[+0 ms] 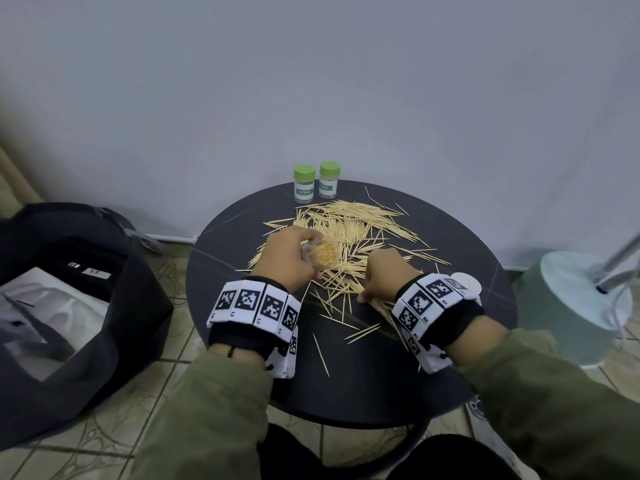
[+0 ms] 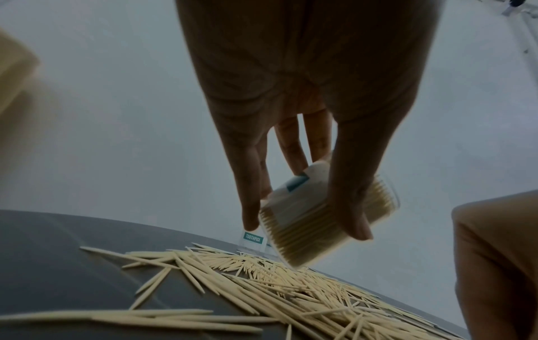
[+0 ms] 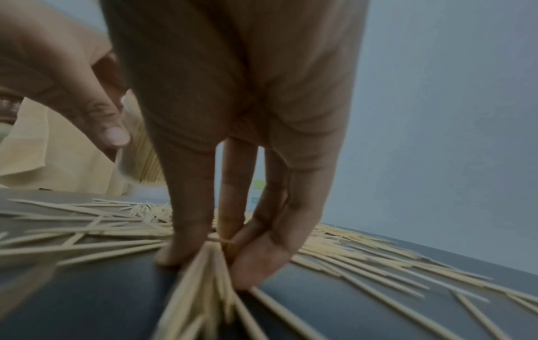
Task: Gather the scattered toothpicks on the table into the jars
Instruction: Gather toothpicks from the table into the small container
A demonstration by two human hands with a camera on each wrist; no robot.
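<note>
My left hand (image 1: 289,259) grips an open clear jar (image 1: 320,255) packed with toothpicks, held tilted above the table; the left wrist view shows the jar (image 2: 314,220) between thumb and fingers (image 2: 250,207). My right hand (image 1: 384,275) pinches a bunch of toothpicks (image 3: 203,283) low against the dark round table (image 1: 433,358), thumb and fingers (image 3: 256,260) closed round them. A big pile of loose toothpicks (image 1: 349,223) covers the table's far half, and more lie scattered (image 1: 332,306) between my hands.
Two closed jars with green lids (image 1: 304,183) (image 1: 328,180) stand at the table's far edge by the wall. A white round lid (image 1: 465,282) lies right of my right wrist. A black bag (image 1: 69,306) sits on the floor left, a lamp base (image 1: 571,306) right.
</note>
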